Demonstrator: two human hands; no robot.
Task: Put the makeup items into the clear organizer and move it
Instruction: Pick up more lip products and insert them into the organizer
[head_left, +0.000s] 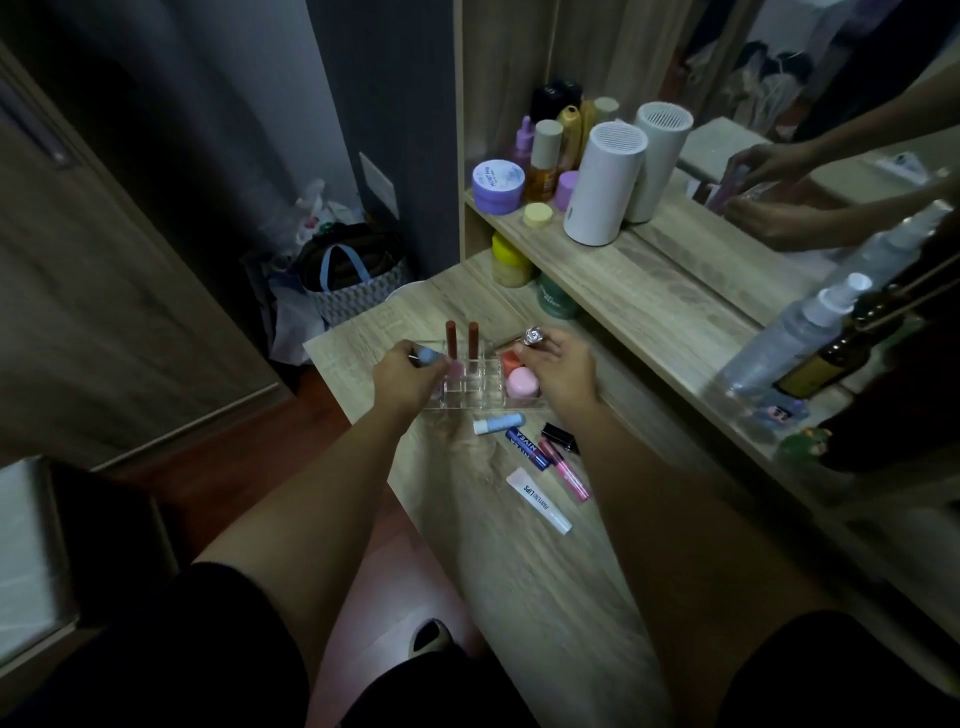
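The left hand (408, 371) has its grip clamped on a small item with a pale blue cap (429, 356), held at the left edge of the clear organizer (470, 387). The right hand (558, 371) has its grip pinched on a silvery, faceted-topped piece (533, 335), raised just above the organizer's right side.

The organizer sits on the wooden table (519, 551), between the two hands. Two reddish-brown lip tubes (461, 340) stand upright in its rear cells. To the right of those cells, still within it, lie a pink round pot (521, 383) and a coral piece (510, 359) just behind the pot.

Nearer the person than the organizer, loose on the table, wait a white and blue stick (497, 423), a dark blue Nivea tube (527, 448), a black item (561, 437), a pink gloss (563, 470) and a flat white tube (539, 500). So the filling looks roughly half done, and the move is not yet begun.

These things look light and rigid, with smooth, slippery shells; a fingertip pinch round the middle of each should do, dropped cap-up into a cell. The organizer looks like thin, hard plastic, likely brittle and slick. I would take it by both end walls, low down, and keep it level, since the tall tubes could tip.
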